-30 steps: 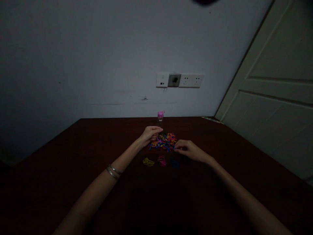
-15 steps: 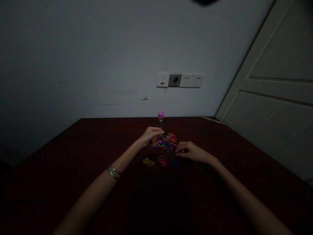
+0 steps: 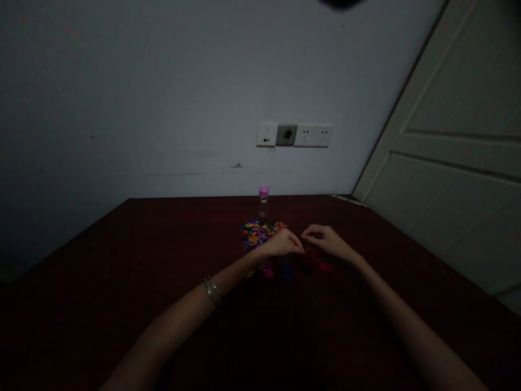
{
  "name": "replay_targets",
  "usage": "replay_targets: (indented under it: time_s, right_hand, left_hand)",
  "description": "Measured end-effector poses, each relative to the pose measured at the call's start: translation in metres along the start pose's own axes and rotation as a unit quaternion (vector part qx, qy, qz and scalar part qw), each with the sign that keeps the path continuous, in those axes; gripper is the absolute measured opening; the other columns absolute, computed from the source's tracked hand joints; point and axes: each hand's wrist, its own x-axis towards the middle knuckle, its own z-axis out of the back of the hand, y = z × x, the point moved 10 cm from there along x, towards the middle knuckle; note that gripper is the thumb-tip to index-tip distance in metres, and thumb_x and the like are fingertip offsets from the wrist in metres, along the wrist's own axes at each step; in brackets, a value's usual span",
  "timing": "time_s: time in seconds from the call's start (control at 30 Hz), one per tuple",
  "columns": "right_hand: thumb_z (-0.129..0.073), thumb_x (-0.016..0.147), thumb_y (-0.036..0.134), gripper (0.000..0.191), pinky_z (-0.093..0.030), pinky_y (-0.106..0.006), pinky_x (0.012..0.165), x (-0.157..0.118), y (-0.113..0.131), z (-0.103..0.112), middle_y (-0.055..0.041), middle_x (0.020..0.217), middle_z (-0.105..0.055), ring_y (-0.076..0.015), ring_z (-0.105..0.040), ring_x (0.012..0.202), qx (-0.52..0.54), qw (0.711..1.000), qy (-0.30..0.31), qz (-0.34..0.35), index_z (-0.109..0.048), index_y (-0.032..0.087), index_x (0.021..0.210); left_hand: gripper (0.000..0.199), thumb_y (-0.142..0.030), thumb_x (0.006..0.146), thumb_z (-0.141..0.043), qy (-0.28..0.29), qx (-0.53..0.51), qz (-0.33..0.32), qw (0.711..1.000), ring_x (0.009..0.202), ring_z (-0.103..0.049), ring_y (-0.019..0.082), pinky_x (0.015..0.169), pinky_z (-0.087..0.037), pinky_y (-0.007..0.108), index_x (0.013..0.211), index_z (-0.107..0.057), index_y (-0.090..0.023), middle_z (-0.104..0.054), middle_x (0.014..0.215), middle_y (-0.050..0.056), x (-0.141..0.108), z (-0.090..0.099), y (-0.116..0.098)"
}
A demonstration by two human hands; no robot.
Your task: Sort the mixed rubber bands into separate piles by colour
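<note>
A mixed pile of small colourful rubber bands (image 3: 256, 234) lies on the dark red table. My left hand (image 3: 283, 243) reaches across the pile's right front side, its fingertips pinched above the table. Whatever is between them is too small to make out. My right hand (image 3: 325, 240) is just to the right, thumb and fingers pinched together, with their contents also unclear. Below the hands lie small heaps of one colour: red bands (image 3: 319, 262), blue bands (image 3: 286, 269) and pink bands (image 3: 266, 269). Yellow bands (image 3: 250, 273) are mostly hidden by my left forearm.
Behind the pile stands a clear bottle with a pink cap (image 3: 264, 202). A thin pale strip (image 3: 348, 200) lies at the table's back right corner. The wall carries sockets (image 3: 313, 136), and a white panelled door (image 3: 451, 146) is on the right.
My left hand has moved right and toward me, from the mixed pile to near my right hand. My right hand has shifted slightly up and away, uncovering the red bands.
</note>
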Motion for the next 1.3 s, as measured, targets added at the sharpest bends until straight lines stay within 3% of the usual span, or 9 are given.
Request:
replay_targets:
  time_s: [0.17, 0.27, 0.37, 0.5, 0.6, 0.83, 1.03, 1.3]
  right_hand:
    - [-0.05, 0.075, 0.035, 0.025, -0.042, -0.025, 0.061, 0.001, -0.002, 0.0, -0.0044, 0.078, -0.061, -0.0138, -0.053, 0.068, -0.004, 1.0, 0.003, -0.004, -0.065, 0.014, 0.079]
    - [-0.051, 0.075, 0.033, 0.024, -0.04, -0.024, 0.058, 0.0, -0.002, -0.003, -0.0038, 0.076, -0.06, -0.0128, -0.052, 0.065, -0.02, 1.0, 0.017, -0.011, -0.066, 0.015, 0.081]
    - [-0.054, 0.073, 0.03, 0.021, -0.041, -0.025, 0.06, -0.003, 0.006, -0.013, -0.0034, 0.076, -0.059, -0.0132, -0.052, 0.066, -0.025, 0.997, 0.066, -0.001, -0.066, 0.016, 0.082]
    - [-0.056, 0.072, 0.025, 0.016, -0.043, -0.027, 0.071, -0.009, 0.025, -0.032, -0.005, 0.087, -0.058, -0.0151, -0.054, 0.077, -0.036, 0.988, 0.139, 0.057, -0.066, 0.018, 0.081]
    - [-0.056, 0.072, 0.022, 0.017, -0.041, -0.03, 0.079, -0.011, 0.031, -0.044, -0.0054, 0.093, -0.056, -0.0169, -0.053, 0.084, -0.068, 0.981, 0.161, 0.081, -0.067, 0.02, 0.084]
    - [-0.053, 0.071, 0.016, 0.021, -0.039, -0.032, 0.083, -0.012, 0.027, -0.059, -0.0057, 0.097, -0.053, -0.018, -0.05, 0.092, -0.118, 0.973, 0.186, 0.074, -0.064, 0.02, 0.088]
    - [-0.052, 0.072, 0.015, 0.017, -0.04, -0.03, 0.082, -0.012, 0.029, -0.057, -0.005, 0.095, -0.054, -0.0169, -0.051, 0.09, -0.11, 0.975, 0.178, 0.08, -0.066, 0.02, 0.08]
    - [-0.05, 0.076, 0.021, 0.017, -0.041, -0.032, 0.078, 0.002, 0.007, -0.024, -0.0056, 0.089, -0.058, -0.0172, -0.053, 0.086, -0.132, 0.99, 0.018, 0.044, -0.064, 0.019, 0.085]
  left_hand:
    - [0.016, -0.021, 0.06, -0.061, 0.014, 0.033, -0.004, 0.999, 0.05, -0.045, 0.009, 0.048, -0.032, 0.019, 0.069, -0.07, -0.01, -0.059, 0.057, 0.001, 0.009, -0.017, 0.007]
    - [0.019, -0.022, 0.062, -0.059, 0.014, 0.021, -0.005, 1.0, 0.051, -0.045, 0.009, 0.048, -0.033, 0.019, 0.071, -0.07, -0.01, -0.06, 0.059, 0.001, 0.008, -0.01, 0.011]
    - [0.021, -0.024, 0.064, -0.056, -0.01, 0.029, 0.007, 1.0, 0.047, -0.042, 0.008, 0.046, -0.03, 0.019, 0.071, -0.07, -0.01, -0.056, 0.053, -0.001, 0.005, 0.012, 0.017]
    - [0.025, -0.031, 0.065, -0.056, -0.103, 0.061, 0.022, 0.993, 0.044, -0.036, 0.007, 0.043, -0.025, 0.019, 0.061, -0.068, -0.009, -0.049, 0.046, -0.002, -0.003, 0.062, 0.024]
    - [0.028, -0.033, 0.066, -0.055, -0.154, 0.076, 0.058, 0.983, 0.042, -0.034, 0.006, 0.042, -0.023, 0.019, 0.061, -0.067, -0.008, -0.047, 0.045, -0.002, -0.014, 0.096, 0.036]
    - [0.033, -0.037, 0.065, -0.055, -0.177, 0.064, 0.1, 0.977, 0.043, -0.034, 0.006, 0.043, -0.023, 0.019, 0.07, -0.069, -0.007, -0.048, 0.046, -0.001, -0.032, 0.132, 0.058]
    - [0.034, -0.038, 0.065, -0.055, -0.172, 0.073, 0.076, 0.98, 0.046, -0.036, 0.007, 0.045, -0.025, 0.019, 0.067, -0.068, -0.007, -0.051, 0.048, 0.0, -0.033, 0.145, 0.065]
    - [0.034, -0.037, 0.065, -0.054, -0.232, 0.061, 0.089, 0.967, 0.051, -0.044, 0.009, 0.048, -0.03, 0.019, 0.072, -0.069, -0.007, -0.058, 0.057, 0.003, -0.037, 0.18, 0.098]
